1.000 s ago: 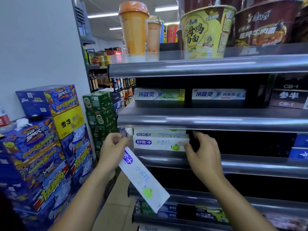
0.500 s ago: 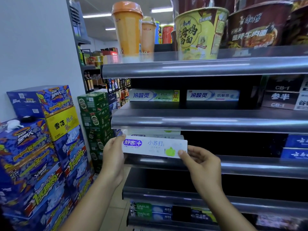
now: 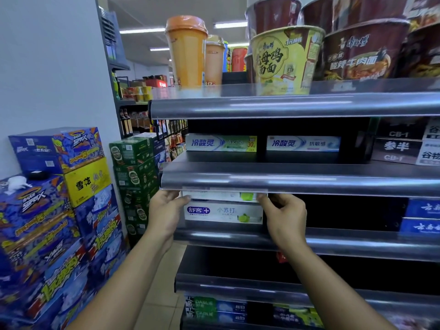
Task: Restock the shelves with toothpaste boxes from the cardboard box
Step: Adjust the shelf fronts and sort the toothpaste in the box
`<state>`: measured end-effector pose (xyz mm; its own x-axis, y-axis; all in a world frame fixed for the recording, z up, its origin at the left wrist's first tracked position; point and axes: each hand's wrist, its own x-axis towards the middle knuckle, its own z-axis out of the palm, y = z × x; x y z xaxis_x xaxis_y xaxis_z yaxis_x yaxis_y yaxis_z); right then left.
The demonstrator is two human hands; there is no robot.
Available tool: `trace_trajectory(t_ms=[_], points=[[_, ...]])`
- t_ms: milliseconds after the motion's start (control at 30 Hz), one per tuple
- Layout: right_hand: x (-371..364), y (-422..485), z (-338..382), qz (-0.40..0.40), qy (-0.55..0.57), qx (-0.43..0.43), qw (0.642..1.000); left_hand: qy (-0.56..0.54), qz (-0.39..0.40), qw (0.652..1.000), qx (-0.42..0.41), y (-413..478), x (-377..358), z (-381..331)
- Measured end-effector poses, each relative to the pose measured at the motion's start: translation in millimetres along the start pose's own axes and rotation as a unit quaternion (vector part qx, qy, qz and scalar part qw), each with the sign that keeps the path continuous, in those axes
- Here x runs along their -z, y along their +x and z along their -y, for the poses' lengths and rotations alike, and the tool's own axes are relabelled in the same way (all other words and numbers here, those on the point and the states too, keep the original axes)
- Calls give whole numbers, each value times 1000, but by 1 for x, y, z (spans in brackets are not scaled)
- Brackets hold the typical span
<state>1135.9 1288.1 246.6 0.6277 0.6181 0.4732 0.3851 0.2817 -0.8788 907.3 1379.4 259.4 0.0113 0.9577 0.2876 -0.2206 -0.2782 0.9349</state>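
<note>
The left hand (image 3: 166, 211) and right hand (image 3: 284, 217) each pinch one end of a white toothpaste box (image 3: 221, 196). They hold it level just above a matching lower box (image 3: 223, 214) on the middle shelf (image 3: 333, 245). Stacked drink cartons (image 3: 59, 210) stand to the left.

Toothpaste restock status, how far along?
Done: at least one white toothpaste box lies on the middle shelf. In hand: left hand and right hand grip a second box by its ends, on top of it. Left: the wide gap right of the stack; cardboard box not in view.
</note>
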Motion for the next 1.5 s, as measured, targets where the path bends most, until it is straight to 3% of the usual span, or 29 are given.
trace_trajectory(t_ms=[333,733,867,1000,1100,1167,1233,1300,1400,1500], points=[[-1,11,-6,59,-122,-55,989,186,-30,982,-2,15,17,26],[-19,22,1,53,-153,-115,980,195,-52,979,-16,23,20,32],[-13,19,2,85,-191,-67,976,205,-69,976,-30,20,15,34],[13,-2,4,91,-239,98,962,203,-138,965,-92,-5,15,35],[52,-36,-10,60,-170,183,966,218,-182,939,-193,-53,17,55],[84,-62,-33,55,-130,185,973,226,-160,932,-235,-93,14,81],[116,-88,-66,64,-102,138,983,264,-110,929,-237,-135,8,119],[146,-113,-109,71,-98,65,991,294,-52,936,-184,-180,-4,164],[187,-158,-188,85,-105,-115,984,312,23,950,-16,-252,-30,237],[228,-214,-276,106,-140,-293,940,345,112,921,145,-322,-47,317]])
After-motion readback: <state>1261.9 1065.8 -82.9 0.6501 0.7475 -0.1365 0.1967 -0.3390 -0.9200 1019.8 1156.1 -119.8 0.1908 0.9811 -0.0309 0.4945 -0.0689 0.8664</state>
